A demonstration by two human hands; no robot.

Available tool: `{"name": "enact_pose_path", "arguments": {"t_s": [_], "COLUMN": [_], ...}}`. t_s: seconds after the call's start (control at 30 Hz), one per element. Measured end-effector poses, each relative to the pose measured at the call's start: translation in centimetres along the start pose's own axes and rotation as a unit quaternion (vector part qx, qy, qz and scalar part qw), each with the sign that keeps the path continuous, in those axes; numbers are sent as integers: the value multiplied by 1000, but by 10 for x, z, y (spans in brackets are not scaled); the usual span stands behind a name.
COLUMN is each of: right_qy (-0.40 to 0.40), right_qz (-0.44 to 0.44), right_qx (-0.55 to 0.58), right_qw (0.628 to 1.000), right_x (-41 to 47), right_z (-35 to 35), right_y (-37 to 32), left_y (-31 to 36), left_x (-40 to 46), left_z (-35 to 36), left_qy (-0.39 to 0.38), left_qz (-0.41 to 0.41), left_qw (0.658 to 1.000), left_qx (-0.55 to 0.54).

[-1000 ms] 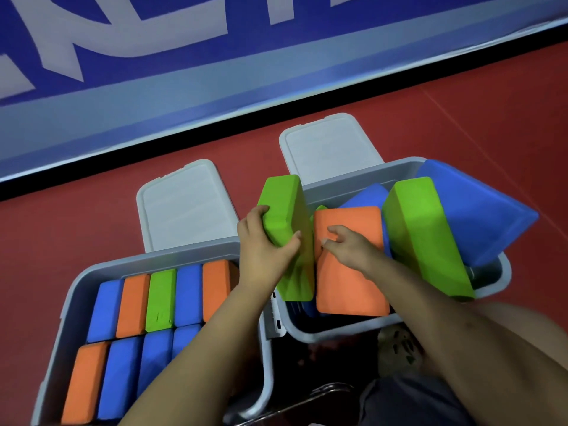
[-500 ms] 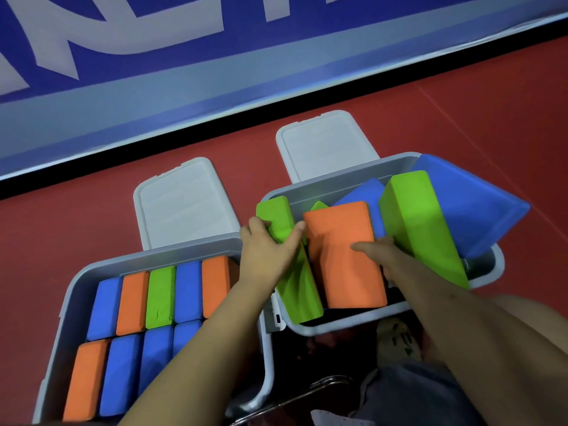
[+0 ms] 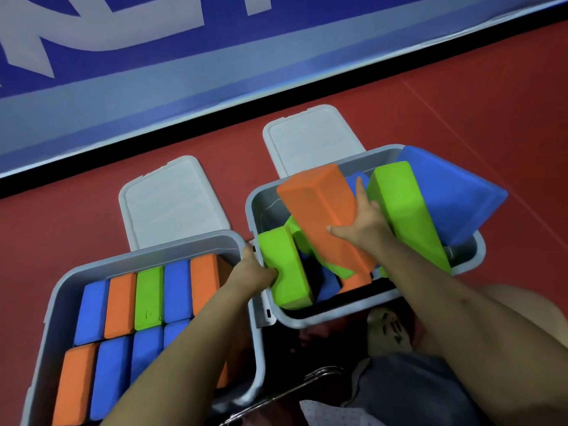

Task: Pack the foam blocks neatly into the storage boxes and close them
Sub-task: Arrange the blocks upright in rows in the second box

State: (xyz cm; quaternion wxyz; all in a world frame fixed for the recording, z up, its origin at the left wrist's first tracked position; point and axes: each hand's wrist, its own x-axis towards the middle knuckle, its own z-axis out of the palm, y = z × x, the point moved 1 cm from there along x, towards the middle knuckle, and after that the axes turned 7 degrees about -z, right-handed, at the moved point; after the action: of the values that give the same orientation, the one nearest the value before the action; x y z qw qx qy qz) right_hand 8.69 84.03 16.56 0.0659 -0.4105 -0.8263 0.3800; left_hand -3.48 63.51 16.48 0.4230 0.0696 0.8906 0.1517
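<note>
Two grey storage boxes are seen side by side on the red floor (image 3: 461,96), each with its lid lying flat behind it.

The left box (image 3: 58,302) is packed with blue, orange and green foam blocks set on edge in two rows, their long axes running from the near wall to the far wall. The left lid (image 3: 172,204) lies just beyond its far rim.

In the right box (image 3: 338,316) the blocks are jumbled. A green block (image 3: 285,272) at the box's left end is gripped by the left hand (image 3: 252,272), the fingers curled round its left side; its long axis runs near to far. An orange block (image 3: 319,210) is clamped by the right hand (image 3: 365,222), thumb on the broad top face and fingers over the right edge; it is tilted, its far end raised above the rim and pointing away to the upper left. A second green block (image 3: 405,210) leans beside it, against a large blue block (image 3: 448,195) overhanging the right rim. The right lid (image 3: 310,139) lies behind.
</note>
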Motion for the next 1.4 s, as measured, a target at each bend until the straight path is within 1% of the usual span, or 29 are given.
{"name": "enact_pose_path", "arguments": {"t_s": [0.1,0.13,0.2,0.3,0.37,0.43,0.5,0.57,0.6,0.63,0.67,0.73,0.77,0.8,0.83,0.87,0.9,0.97,1.03,1.1,1.13,1.2,1.23,1.27,1.33,1.4], "right_qy": [54,66,64,21,-19,-65,-118,-165,-177,-178,-173,-178,-181,-178,-168,-162,-164,-164,-141,-102,-80,-26,7,40,99,134], "right_qz": [14,22,39,49,35,9,3,3,-4,-7,-9,4,25,49,65,61,38,-24,-69,-90,-96,-111,-116,-120,-118,-117], "right_qx": [15,18,25,42,31,21,47,57,36,12,0,19,58,100,132,148,138,101,99,143,165,177,173,168,159,137], "right_qw": [998,997,997,998,999,998,992,985,984,984,985,984,981,978,975,974,976,981,983,980,978,978,978,978,975,975], "right_x": [-1,-2,-5,-21,-33,-40,-41,-40,-40,-39,-38,-38,-38,-37,-37,-39,-41,-46,-47,-43,-41,-39,-38,-38,-33,-22], "right_z": [-3,-4,-4,8,20,25,21,17,15,14,11,3,0,-3,-4,-6,-6,-5,-4,-4,-5,-10,-11,-14,-18,-24], "right_y": [-3,-4,-5,-3,2,6,6,1,-2,-4,-10,-21,-26,-29,-32,-36,-38,-40,-41,-44,-46,-53,-56,-60,-65,-69], "left_y": [3,6,12,18,19,19,19,19,19,20,23,34,43,52,60,68,72,78,77,78,80,87,92,98,105,106], "left_x": [0,2,4,5,6,6,5,3,1,-1,-4,-12,-17,-23,-28,-30,-31,-31,-30,-35,-38,-47,-51,-56,-56,-50], "left_z": [2,3,4,6,8,9,9,9,9,8,7,3,1,0,-1,0,-1,-4,-8,-15,-19,-28,-32,-34,-34,-30], "left_qy": [-2,3,21,31,20,10,-2,-15,-13,1,25,59,42,5,-45,-86,-102,-90,-83,-89,-91,-111,-121,-129,-149,-165], "left_qz": [43,45,37,17,5,-2,-14,-23,-20,-10,19,113,149,169,168,157,142,109,98,113,126,155,165,173,190,201], "left_qw": [998,998,998,999,999,995,988,981,980,978,975,956,945,936,927,917,911,906,896,879,862,815,797,787,787,796], "left_qx": [41,47,52,10,-40,-102,-156,-193,-199,-207,-221,-265,-288,-308,-333,-357,-373,-398,-424,-455,-483,-547,-568,-577,-568,-546]}}
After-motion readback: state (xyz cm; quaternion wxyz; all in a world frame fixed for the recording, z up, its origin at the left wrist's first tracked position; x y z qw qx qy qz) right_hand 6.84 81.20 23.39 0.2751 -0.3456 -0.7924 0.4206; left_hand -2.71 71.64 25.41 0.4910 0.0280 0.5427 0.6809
